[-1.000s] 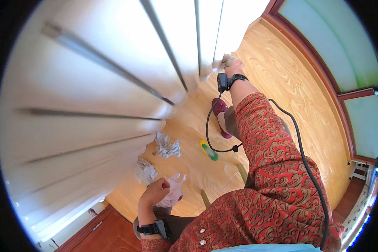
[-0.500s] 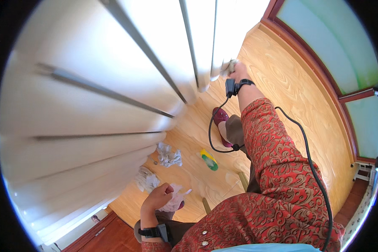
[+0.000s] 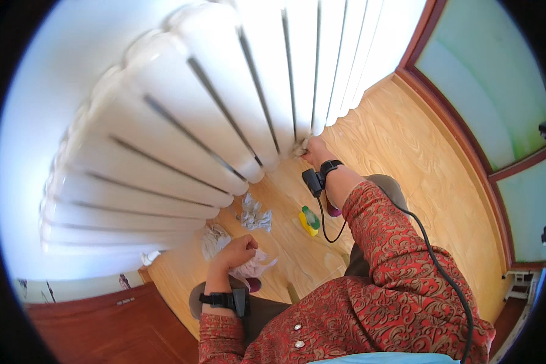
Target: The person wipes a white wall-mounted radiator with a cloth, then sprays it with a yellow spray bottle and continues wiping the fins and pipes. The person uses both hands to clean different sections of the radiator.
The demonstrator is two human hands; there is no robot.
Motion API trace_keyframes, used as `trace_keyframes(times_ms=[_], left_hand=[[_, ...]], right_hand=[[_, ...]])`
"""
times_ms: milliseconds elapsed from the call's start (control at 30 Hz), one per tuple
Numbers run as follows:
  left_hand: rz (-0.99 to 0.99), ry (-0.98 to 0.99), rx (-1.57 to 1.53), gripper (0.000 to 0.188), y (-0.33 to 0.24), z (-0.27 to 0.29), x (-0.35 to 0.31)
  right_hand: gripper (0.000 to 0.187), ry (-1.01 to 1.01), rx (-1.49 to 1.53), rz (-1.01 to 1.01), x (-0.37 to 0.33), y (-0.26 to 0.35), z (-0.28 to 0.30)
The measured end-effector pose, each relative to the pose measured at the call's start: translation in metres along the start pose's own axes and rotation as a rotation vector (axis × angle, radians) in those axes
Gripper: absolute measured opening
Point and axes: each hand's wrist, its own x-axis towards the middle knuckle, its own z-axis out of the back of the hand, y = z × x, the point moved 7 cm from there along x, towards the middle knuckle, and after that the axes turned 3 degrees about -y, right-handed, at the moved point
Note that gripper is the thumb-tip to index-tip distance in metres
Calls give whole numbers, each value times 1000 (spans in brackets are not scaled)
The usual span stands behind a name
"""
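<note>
Along the lower end of a white ribbed radiator (image 3: 209, 115), my right hand (image 3: 316, 151) is closed on a crumpled, greyish cloth (image 3: 299, 148). The cloth touches the bottom of the columns. My left hand (image 3: 235, 252) is curled into a loose fist over my left knee, and I see nothing in it. Just beyond that fist, a pale pinkish cloth (image 3: 256, 266) lies low, partly hidden by the hand. Two more crumpled cloths, a whitish one (image 3: 213, 241) and a grey-white one (image 3: 254, 216), rest on the floor near the radiator's foot.
A yellow and green scrubbing sponge (image 3: 310, 221) lies on the wood-patterned floor (image 3: 400, 139) between my knees and the radiator. Brown-framed frosted panels (image 3: 473, 79) border the right side. A reddish-brown wooden panel (image 3: 112, 324) stands at lower left. A black cable (image 3: 434, 249) runs along my right arm.
My right hand has moved left and nearer along the radiator's bottom with the cloth. The view has shifted, showing the radiator's whole row of columns. My left hand stays curled.
</note>
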Motion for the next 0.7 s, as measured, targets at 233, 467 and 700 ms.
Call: trace_keyframes(times_ms=[233, 467, 700], left_hand=[[34, -257, -242, 17, 30, 11, -38], [-58, -385, -607, 30, 19, 21, -86], [-116, -460, -854, 55, -8, 25, -121]], right_hand=[[34, 436, 121, -366, -191, -16, -93], [54, 1059, 174, -552, -347, 6, -150], [44, 1143, 60, -450, -403, -15, -180]])
